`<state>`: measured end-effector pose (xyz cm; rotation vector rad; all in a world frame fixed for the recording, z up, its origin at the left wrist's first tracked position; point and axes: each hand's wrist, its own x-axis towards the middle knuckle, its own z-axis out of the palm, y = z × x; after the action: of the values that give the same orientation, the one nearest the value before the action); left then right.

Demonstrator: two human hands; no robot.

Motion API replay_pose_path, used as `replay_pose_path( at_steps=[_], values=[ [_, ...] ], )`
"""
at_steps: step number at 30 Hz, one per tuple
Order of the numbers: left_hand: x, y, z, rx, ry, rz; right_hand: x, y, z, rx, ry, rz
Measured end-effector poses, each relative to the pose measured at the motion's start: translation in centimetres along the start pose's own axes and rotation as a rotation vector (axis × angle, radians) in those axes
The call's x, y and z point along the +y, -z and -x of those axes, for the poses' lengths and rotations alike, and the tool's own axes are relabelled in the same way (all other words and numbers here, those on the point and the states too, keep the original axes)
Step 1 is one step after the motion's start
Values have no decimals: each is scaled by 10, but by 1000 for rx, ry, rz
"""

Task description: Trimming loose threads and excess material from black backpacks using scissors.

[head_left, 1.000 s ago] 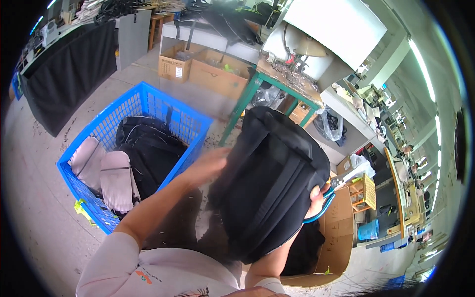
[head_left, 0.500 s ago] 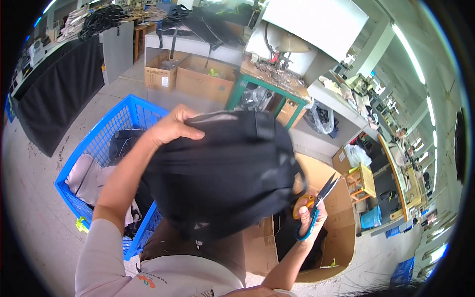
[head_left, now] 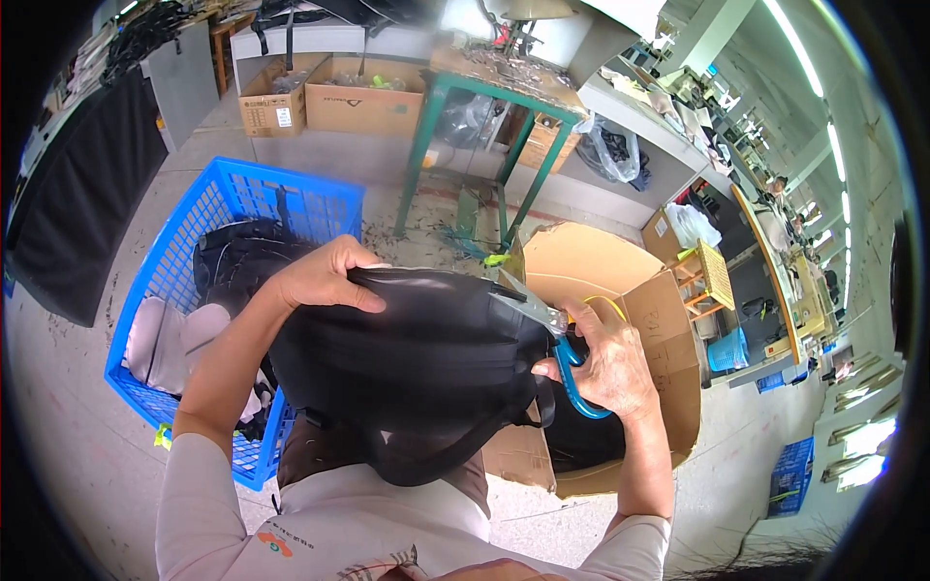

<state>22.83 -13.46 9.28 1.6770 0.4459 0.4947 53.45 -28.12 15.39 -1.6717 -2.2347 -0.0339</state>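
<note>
Bulky black fabric bag: hangs between both hands, in front of the torso, above the lap; top edge roughly level, wide face toward the wearer. Includes curved black strap along the underside.

Left hand: pinches the bag's top edge near its left end, thumb flat on the near side, fingers folded behind and largely hidden.

Right hand: curls around metal scissors with one blue and one yellow handle loop, at the bag's right end. Thumb tip just beside the bag; contact impossible to tell. Blades slanting up and left across the bag's top right corner; gap between blades too unclear to tell.

To the left, on the floor: blue plastic crate with lattice walls. Contains pale pinkish-grey rounded pads at the near left, crumpled black fabric pieces farther back.

To the right, on the floor: open brown cardboard box, flaps raised, with black material inside.

Beyond: green-legged table with a littered wooden top; two brown cartons side by side at the bench on its left; small yellow slatted stool at the right; light blue bin just beside the stool.
</note>
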Motion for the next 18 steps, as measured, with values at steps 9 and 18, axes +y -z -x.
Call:
replay_pose_path(
  at_steps=[9,18],
  values=[
    [-10,-8,9,3,-98,-50,5,2,-5,-79,91,8],
    [-6,-19,10,80,-161,-23,10,6,0,-83,146,92]
  ],
)
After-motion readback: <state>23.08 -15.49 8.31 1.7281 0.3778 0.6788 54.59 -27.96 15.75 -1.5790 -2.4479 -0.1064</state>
